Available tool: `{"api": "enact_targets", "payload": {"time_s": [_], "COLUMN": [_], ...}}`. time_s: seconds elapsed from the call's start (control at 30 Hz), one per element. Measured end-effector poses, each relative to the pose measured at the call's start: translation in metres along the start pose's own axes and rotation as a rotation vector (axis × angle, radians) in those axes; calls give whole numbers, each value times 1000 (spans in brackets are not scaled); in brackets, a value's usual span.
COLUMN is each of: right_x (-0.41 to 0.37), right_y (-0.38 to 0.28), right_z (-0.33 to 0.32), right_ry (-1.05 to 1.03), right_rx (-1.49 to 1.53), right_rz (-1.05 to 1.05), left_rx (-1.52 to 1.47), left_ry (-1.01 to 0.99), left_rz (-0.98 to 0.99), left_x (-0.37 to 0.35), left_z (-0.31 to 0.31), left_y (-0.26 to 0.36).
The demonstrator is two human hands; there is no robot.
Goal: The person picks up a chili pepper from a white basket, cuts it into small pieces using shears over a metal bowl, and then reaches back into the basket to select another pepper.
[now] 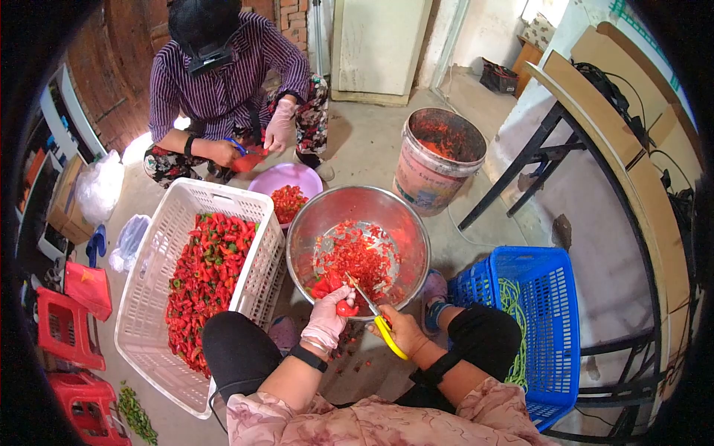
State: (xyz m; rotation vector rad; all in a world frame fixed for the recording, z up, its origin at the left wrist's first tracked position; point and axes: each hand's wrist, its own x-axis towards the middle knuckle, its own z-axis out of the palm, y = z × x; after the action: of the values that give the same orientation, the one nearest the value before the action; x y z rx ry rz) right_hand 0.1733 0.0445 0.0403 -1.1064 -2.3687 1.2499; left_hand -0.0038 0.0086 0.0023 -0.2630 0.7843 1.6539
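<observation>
My left hand (324, 321), in a thin clear glove, is closed around a red pepper (345, 308) at the near rim of a steel bowl (301, 256). Yellow-handled scissors (388, 340) are in my bare right hand (405, 332). Their blades point up and left, close to my left fingertips. Chopped red pepper (355, 253) lies in the bottom of the bowl. To the left stands a white slatted crate (141, 297) with many whole red peppers (204, 286), a few with green on them.
Across from me a person (223, 82) holds blue-handled scissors (238, 147) over a purple basin (309, 178) of cut pepper. A stained bucket (428, 178) stands beyond my bowl. A blue crate (554, 320) is at my right, red stools (68, 327) at far left.
</observation>
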Motion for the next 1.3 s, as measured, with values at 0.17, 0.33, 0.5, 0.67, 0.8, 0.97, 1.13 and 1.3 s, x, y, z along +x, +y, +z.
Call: {"api": "enact_targets", "payload": {"time_s": [0.17, 0.33, 0.5, 0.67, 0.8, 0.97, 1.13, 1.3], "right_x": [3, 20, 17, 12, 8, -3, -6, -3], "right_y": [13, 33, 11, 7, 12, -5, -12, -1], "right_z": [1, 6, -3, -10, -4, -11, -13, -6], "right_ry": [-8, 198, 156, 64, -147, -300, -287, -244], "right_rx": [86, 538, 565, 458, 322, 151, 128, 198], "right_rz": [-26, 7, 46, 66, 12, 34, -15, 29], "left_rx": [22, 476, 940, 866, 537, 462, 463, 386], "left_ry": [16, 22, 259, 271, 73, 0, -145, -158], "left_rz": [-18, 146, 116, 100, 39, 33, 0, 24], "left_x": [6, -15, -34, -41, -43, -43, -34, -33], "left_z": [-5, -8, -30, -36, -23, -11, -15, -8], "left_y": [6, 19, 11, 6, 15, 23, 24, 22]}}
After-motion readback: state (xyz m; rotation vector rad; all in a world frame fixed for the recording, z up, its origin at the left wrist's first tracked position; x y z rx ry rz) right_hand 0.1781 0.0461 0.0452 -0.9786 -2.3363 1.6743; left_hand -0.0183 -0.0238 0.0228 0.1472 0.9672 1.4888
